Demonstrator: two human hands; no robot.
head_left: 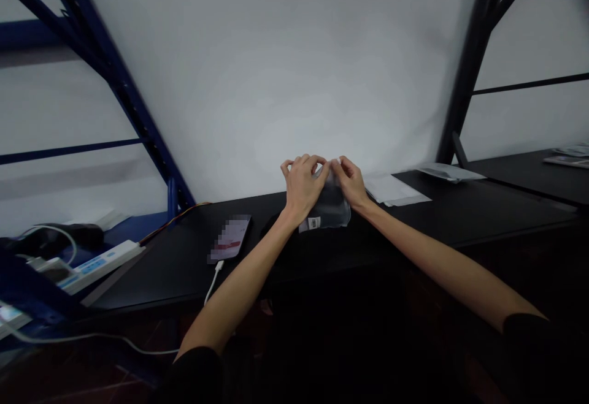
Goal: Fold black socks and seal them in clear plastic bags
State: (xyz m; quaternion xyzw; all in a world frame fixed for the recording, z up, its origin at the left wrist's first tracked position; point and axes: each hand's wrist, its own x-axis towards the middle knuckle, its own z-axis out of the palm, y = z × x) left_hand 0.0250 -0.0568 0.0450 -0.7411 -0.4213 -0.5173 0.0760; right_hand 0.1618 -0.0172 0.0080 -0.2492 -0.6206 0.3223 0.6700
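Observation:
A clear plastic bag (335,208) hangs between my two hands over the black table, with dark content or the table's black showing through it; I cannot tell which. Near its lower left corner is a small white label (313,223) with dark print. My left hand (304,184) pinches the top edge of the bag between thumb and forefinger, the other fingers curled. Close beside it, my right hand (350,182) pinches the same top edge from the right. The fingertips almost meet, and they hide part of the bag's opening.
A phone (232,237) with a white charging cable (214,281) lies left of my hands. White sheets or flat bags (398,189) lie to the right, with another white packet (450,172) beyond. A power strip (103,260) sits far left. Blue rack posts (124,94) and a white wall stand behind.

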